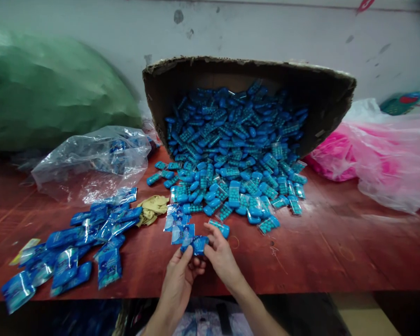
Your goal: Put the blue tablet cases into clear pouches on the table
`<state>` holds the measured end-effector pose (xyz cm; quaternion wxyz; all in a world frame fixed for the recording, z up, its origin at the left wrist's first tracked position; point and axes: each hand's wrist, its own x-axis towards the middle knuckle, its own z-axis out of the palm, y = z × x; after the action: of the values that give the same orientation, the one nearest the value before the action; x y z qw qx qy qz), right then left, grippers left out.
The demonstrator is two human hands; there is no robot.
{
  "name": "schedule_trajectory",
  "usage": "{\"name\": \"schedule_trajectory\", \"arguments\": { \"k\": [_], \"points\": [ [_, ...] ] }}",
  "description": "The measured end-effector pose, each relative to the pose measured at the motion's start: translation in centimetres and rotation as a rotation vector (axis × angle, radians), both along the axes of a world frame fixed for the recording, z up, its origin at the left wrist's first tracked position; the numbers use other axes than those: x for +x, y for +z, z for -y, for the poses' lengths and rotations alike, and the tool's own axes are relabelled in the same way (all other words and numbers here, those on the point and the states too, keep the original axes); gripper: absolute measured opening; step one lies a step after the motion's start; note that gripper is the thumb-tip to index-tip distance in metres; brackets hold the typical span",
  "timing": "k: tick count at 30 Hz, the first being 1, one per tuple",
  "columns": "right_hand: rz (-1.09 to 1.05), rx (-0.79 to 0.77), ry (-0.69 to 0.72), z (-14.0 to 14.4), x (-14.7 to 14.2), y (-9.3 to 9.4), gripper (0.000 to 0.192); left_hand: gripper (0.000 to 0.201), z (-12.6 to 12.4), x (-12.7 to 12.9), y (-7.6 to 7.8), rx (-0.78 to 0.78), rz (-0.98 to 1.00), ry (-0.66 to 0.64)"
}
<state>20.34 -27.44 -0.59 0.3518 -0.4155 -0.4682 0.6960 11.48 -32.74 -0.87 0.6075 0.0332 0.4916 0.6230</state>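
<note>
My left hand [182, 273] and my right hand [221, 254] meet over the red table [336, 247] near its front edge, both pinching a small blue packet [198, 244]. Just beyond my fingers lie two flat blue-printed sachets [182, 232] and a loose blue case [220, 227]. A tipped cardboard box [311, 93] at the back spills a heap of several blue cases [231, 154] toward my hands.
Filled blue sachets [73, 254] lie scattered at the left front. A clear plastic bag [94, 161] and a green sack [52, 88] sit at the left, pink plastic bags [378, 154] at the right. A crumpled tan cloth [153, 208] lies by the heap.
</note>
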Motion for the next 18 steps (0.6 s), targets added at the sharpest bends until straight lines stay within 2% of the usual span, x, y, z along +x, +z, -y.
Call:
{"name": "schedule_trajectory", "arguments": {
  "k": [2,4,6,8,11,13,15,18],
  "points": [
    [0.069,0.096,0.078,-0.2,0.5,0.1,0.046,0.014,-0.1,-0.4,0.1,-0.001,0.047,-0.012],
    [0.192,0.26,0.089,-0.8,1.3,0.2,0.042,0.011,-0.2,-0.9,0.2,-0.025,0.077,-0.006],
    [0.441,0.486,0.012,-1.6,2.1,0.2,0.034,0.009,-0.3,-1.4,0.2,-0.077,0.097,0.032],
    [0.787,0.677,-0.065,-2.4,2.6,-0.1,0.03,0.01,-0.4,-1.8,0.1,-0.138,0.11,0.083],
    [1.138,0.784,-0.026,-3.0,2.8,-0.9,0.031,0.014,-0.6,-2.1,0.0,-0.19,0.107,0.132],
    [1.147,0.798,0.003,-3.0,2.8,-1.4,0.029,0.015,-0.8,-2.2,-0.1,-0.207,0.099,0.159],
    [0.983,0.741,-0.013,-2.8,2.8,-1.4,0.026,0.015,-0.9,-2.2,-0.2,-0.212,0.09,0.181],
    [0.585,0.456,0.002,-2.4,3.1,-0.7,0.027,0.011,-1.0,-2.2,-0.3,-0.198,0.072,0.199]
  ]
}}
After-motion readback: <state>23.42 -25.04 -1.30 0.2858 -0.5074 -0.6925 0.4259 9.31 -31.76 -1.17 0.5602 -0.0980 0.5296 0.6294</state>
